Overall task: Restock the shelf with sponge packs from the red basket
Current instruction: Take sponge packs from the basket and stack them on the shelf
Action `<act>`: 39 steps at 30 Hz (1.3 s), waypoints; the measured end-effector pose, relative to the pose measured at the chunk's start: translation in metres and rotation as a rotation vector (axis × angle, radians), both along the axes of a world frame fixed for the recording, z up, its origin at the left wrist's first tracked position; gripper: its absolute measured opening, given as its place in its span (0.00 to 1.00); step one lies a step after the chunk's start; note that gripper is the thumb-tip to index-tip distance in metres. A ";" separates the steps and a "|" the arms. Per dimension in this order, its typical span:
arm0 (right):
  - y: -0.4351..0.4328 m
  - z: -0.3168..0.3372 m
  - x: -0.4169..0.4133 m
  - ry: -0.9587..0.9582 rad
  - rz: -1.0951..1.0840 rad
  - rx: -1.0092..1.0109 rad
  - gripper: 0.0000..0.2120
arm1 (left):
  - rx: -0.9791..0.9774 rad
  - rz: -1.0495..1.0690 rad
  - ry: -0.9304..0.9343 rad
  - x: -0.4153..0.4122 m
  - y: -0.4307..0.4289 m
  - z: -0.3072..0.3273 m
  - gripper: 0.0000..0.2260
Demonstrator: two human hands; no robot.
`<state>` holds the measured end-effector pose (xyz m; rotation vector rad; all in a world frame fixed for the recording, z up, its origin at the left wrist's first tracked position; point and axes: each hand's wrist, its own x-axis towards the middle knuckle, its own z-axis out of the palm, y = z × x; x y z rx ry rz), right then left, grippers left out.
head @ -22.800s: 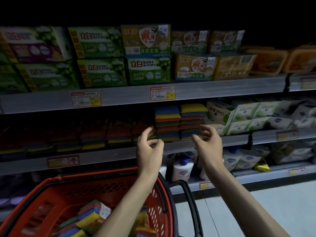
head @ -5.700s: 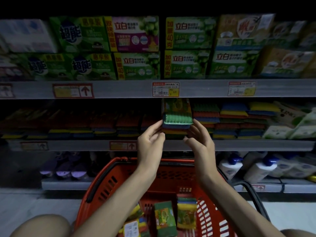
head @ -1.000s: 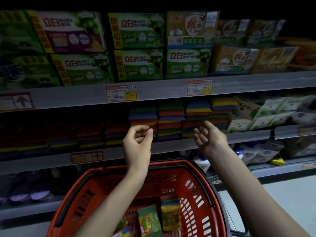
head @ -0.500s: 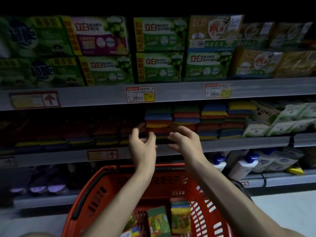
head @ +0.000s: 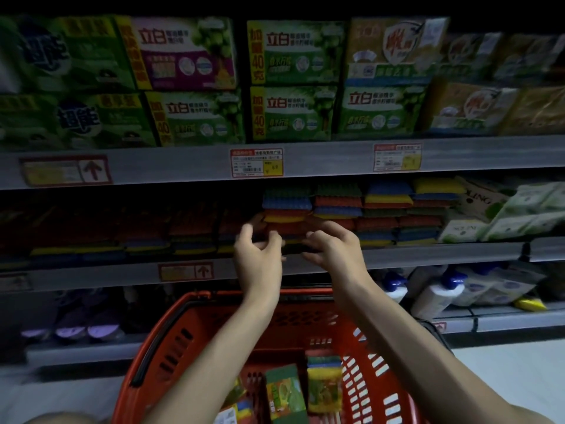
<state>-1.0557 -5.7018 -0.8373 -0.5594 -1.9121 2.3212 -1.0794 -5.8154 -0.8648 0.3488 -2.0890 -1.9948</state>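
My left hand (head: 258, 255) and my right hand (head: 333, 249) are up at the middle shelf (head: 428, 255). They flank the bottom of the leftmost lit stack of sponge packs (head: 287, 206). The fingers of both hands curl round the ends of a dark lower sponge pack (head: 293, 247) at the shelf's front edge, though blur hides the exact contact. More sponge stacks (head: 388, 209) stand to the right. Below my arms is the red basket (head: 214, 304), with a green sponge pack (head: 286, 393) and a yellow one (head: 324, 390) lying in it.
Detergent boxes (head: 293, 81) fill the top shelf above price tags (head: 256, 163). Soap packs (head: 519, 209) sit right of the sponges, and dim sponge rows (head: 137, 234) lie to the left. White bottles (head: 437, 298) stand on the bottom shelf. Pale floor (head: 504, 377) shows at the right.
A second ago both hands hung relaxed in front of the shelf. They have since moved in together onto the base of the leftmost sponge stack, and the view has shifted left.
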 end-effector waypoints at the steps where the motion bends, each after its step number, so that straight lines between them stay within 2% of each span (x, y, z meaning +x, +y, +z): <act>1: 0.001 0.001 0.002 0.004 0.003 0.006 0.23 | -0.002 -0.005 -0.006 0.002 -0.002 0.001 0.22; 6: 0.009 0.004 0.018 0.038 0.028 0.097 0.14 | -0.100 -0.037 0.029 0.017 -0.020 0.005 0.19; 10: 0.013 0.005 0.038 0.115 0.080 0.289 0.15 | -0.215 -0.181 0.142 0.041 -0.039 0.008 0.12; 14: 0.014 0.000 0.061 0.186 0.170 0.467 0.16 | -0.421 -0.336 0.170 0.076 -0.065 0.006 0.09; 20: 0.005 -0.016 0.099 0.249 0.259 0.724 0.18 | -0.601 -0.504 0.158 0.114 -0.103 -0.005 0.09; 23: 0.001 -0.035 0.112 0.268 0.307 0.884 0.20 | -0.763 -0.557 0.161 0.124 -0.119 -0.023 0.10; 26: 0.002 -0.061 0.121 0.266 0.456 1.093 0.23 | -0.975 -0.633 0.116 0.136 -0.135 -0.043 0.15; 29: 0.006 -0.098 0.125 0.150 0.696 1.370 0.29 | -1.216 -0.718 0.038 0.146 -0.152 -0.064 0.21; 32: 0.014 -0.141 0.120 -0.130 0.852 1.568 0.36 | -1.328 -0.780 -0.052 0.152 -0.166 -0.084 0.24; 35: 0.023 -0.175 0.110 -0.399 0.846 1.497 0.34 | -1.396 -0.832 -0.050 0.156 -0.178 -0.101 0.24; 37: 0.025 -0.193 0.106 -0.470 0.809 1.468 0.31 | -1.407 -0.826 -0.029 0.157 -0.185 -0.109 0.22; 39: 0.022 -0.209 0.105 -0.466 0.820 1.486 0.32 | -1.370 -0.828 -0.016 0.158 -0.187 -0.114 0.20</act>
